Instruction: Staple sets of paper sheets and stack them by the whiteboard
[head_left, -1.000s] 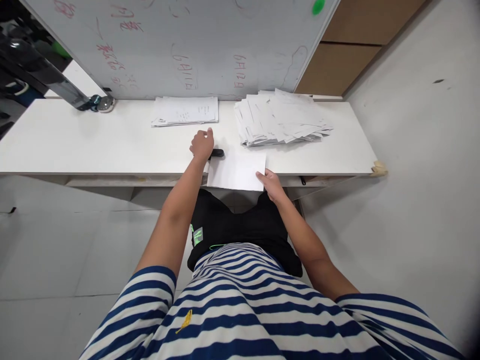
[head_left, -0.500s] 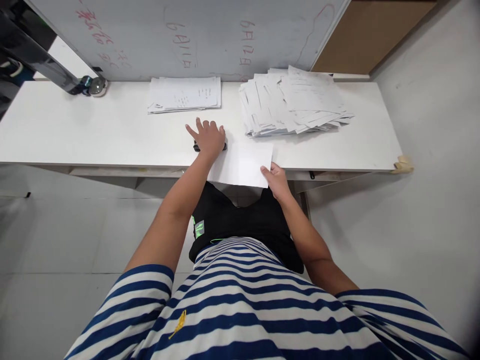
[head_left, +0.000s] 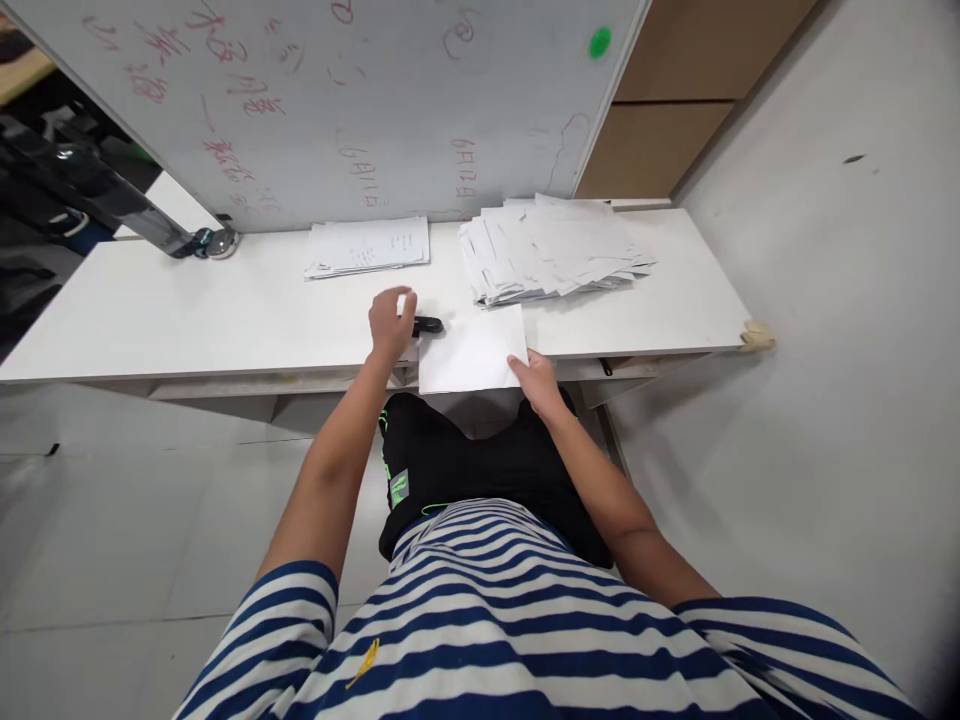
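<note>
My right hand (head_left: 534, 380) pinches the lower right edge of white paper sheets (head_left: 472, 350), thumb on top. The sheets lie partly on the desk and stick out over its front edge. At their upper left is a black stapler (head_left: 429, 325), its left part hidden behind my left hand (head_left: 390, 320). That hand is beside and over the stapler, its fingers loosely bent and the thumb apart, and I see nothing held in it.
A neat paper stack (head_left: 367, 248) lies at the back of the white desk (head_left: 150, 320). To its right is a larger messy paper pile (head_left: 547, 250). A whiteboard (head_left: 360, 110) with red writing stands behind. Small round objects (head_left: 217, 243) sit at the back left.
My left hand has lifted off the stapler and shifted left, its spread fingers now bent, baring the stapler's right end. My right hand still grips the sheets. The view has tilted up.
</note>
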